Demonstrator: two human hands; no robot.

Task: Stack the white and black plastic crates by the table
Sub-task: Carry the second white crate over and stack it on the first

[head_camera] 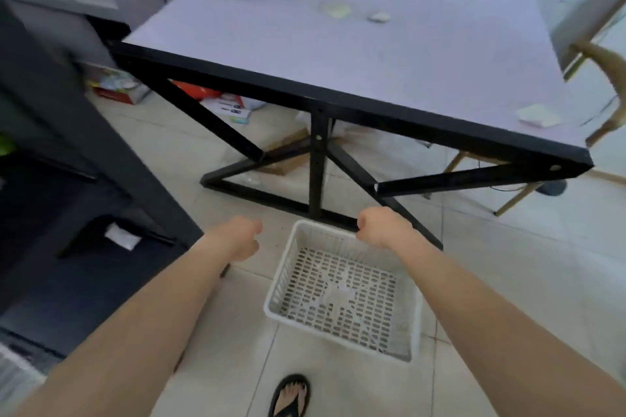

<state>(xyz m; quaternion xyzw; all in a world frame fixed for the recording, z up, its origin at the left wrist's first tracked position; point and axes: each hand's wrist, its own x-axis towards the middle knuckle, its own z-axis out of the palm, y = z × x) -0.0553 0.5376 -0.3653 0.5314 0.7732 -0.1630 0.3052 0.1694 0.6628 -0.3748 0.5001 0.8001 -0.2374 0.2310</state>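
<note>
A white perforated plastic crate (342,291) sits upright on the tiled floor, just in front of the table's black leg frame (318,173). My right hand (382,227) is curled into a fist over the crate's far right corner; whether it touches the rim is hidden. My left hand (238,237) hangs left of the crate with its fingers curled, a gap away from the rim, and nothing in it. No black crate shows clearly; a dark shape with a white slip (118,237) lies in the shadow at the left.
The table (338,54) has a pale top with bags, boxes and bottles at its far edge. A dark cabinet (67,145) fills the left side. Boxes and papers lie under the table. A chair (603,85) stands at the right. My sandalled foot (291,396) is behind the crate.
</note>
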